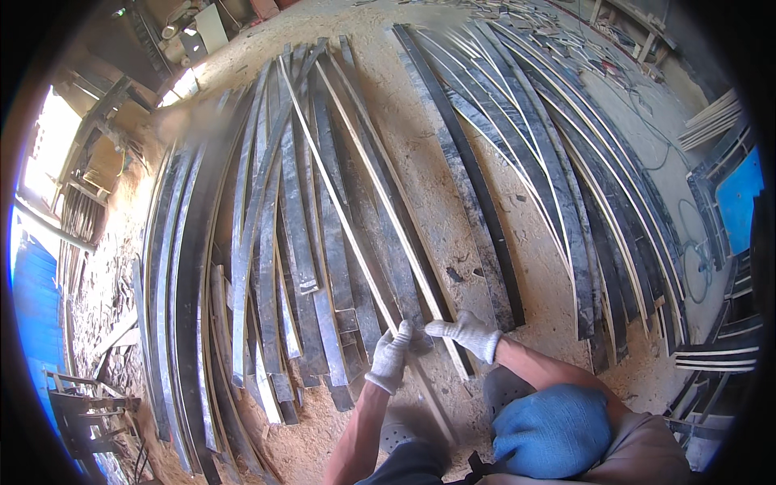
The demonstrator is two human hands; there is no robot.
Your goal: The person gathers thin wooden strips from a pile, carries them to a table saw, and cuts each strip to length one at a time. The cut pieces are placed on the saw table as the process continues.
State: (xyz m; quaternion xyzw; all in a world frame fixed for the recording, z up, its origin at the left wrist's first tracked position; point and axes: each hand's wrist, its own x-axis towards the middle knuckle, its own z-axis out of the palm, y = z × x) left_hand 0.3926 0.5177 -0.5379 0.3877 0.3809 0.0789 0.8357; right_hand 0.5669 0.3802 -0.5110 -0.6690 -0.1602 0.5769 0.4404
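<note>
My left hand (390,356), in a pale work glove, is closed round a long thin wooden strip (333,194). The strip runs from the far stack down past my hand towards my feet, where its near end blurs. To the right, my gloved right hand (469,335) lies across the near part of a dark-faced plywood strip (416,267) with a pale cut edge. The fingers of that hand are pressed together over the strip, and the strip's end shows just below them. Both hands are close together, in front of my grey clogs (503,388).
Long dark strips (267,307) lie overlapping at centre-left, with another spread (525,145) at right. Sawdust covers the floor (517,226). Blue fabric (554,428) lies near my right arm. Metal frames (93,412) stand at left, a blue panel (740,202) at right.
</note>
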